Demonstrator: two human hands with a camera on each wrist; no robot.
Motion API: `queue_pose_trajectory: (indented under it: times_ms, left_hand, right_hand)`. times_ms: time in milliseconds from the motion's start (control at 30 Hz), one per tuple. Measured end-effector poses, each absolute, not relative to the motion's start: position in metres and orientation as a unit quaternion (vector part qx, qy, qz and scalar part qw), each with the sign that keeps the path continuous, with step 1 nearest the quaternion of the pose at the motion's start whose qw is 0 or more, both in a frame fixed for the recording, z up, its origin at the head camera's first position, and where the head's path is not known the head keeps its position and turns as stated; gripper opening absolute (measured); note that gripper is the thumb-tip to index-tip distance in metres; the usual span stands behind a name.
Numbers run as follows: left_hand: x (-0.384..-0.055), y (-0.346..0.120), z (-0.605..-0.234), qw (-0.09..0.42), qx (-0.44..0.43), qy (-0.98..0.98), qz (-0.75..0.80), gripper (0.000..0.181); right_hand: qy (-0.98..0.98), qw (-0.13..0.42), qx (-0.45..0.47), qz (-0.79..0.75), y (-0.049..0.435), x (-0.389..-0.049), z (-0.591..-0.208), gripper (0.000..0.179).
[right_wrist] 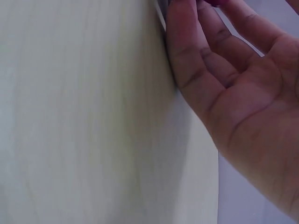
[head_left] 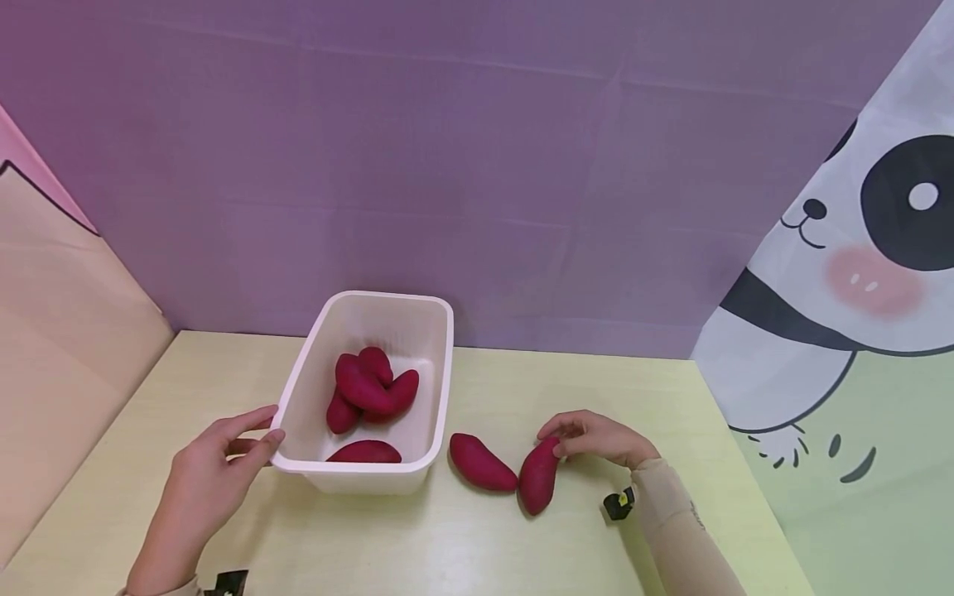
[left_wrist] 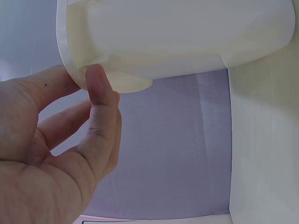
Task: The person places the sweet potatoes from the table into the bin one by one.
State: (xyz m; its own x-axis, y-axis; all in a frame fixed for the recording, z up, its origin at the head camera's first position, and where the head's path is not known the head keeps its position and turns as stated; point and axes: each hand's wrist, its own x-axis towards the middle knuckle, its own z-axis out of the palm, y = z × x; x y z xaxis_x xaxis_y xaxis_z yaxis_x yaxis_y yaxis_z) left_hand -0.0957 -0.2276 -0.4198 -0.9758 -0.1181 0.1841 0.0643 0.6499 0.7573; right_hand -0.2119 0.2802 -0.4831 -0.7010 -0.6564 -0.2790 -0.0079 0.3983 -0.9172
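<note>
My left hand point(head_left: 216, 476) pinches the near left corner of the white plastic bin point(head_left: 440, 389), thumb and fingers on its rim; the left wrist view shows the same hold from the side. Inside the bin lie several dark red sweet potatoes point(head_left: 365, 389), most piled together, one point(head_left: 365, 452) by the near wall. On the table right of the bin, my right hand point(head_left: 596, 439) grips the upper end of one sweet potato point(head_left: 538, 480). A second sweet potato point(head_left: 480, 463) lies just left of it, their ends meeting. Only a sliver of red shows at the fingertips in the right wrist view.
The pale wooden table point(head_left: 477, 546) ends at a purple cloth backdrop point(head_left: 522, 207) behind the bin. A panda-printed cloth point(head_left: 864, 248) stands along the right side, and a beige panel point(head_left: 67, 348) along the left. Small black devices sit by both wrists.
</note>
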Motion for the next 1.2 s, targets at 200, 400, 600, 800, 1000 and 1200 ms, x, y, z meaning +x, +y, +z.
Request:
queue_pose_trajectory:
  times_ms: [200, 400, 600, 800, 1000, 1200]
  left_hand:
    - [-0.095, -0.228, -0.421, 0.106, 0.016, -0.899, -0.424, 0.04]
    - [-0.095, -0.228, -0.42, 0.103, 0.017, -0.9, -0.424, 0.04]
    - [-0.095, -0.228, -0.42, 0.107, 0.014, -0.9, -0.422, 0.04]
    - [-0.095, -0.229, -0.421, 0.101, 0.019, -0.899, -0.425, 0.041]
    - [-0.095, -0.229, -0.421, 0.102, 0.019, -0.898, -0.428, 0.041]
    - [-0.095, -0.227, -0.42, 0.104, 0.019, -0.898, -0.427, 0.041]
  right_hand:
    - [0.763, 0.319, -0.205, -0.524, 0.282, -0.21, -0.481, 0.033]
    - [0.767, 0.309, -0.193, -0.528, 0.287, -0.21, -0.485, 0.029]
    - [0.769, 0.295, -0.184, -0.536, 0.293, -0.211, -0.486, 0.027]
    - [0.761, 0.265, -0.164, -0.569, 0.295, -0.212, -0.484, 0.026]
    - [0.738, 0.212, -0.132, -0.626, 0.288, -0.211, -0.476, 0.032]
    - [0.712, 0.173, -0.104, -0.673, 0.275, -0.207, -0.46, 0.039]
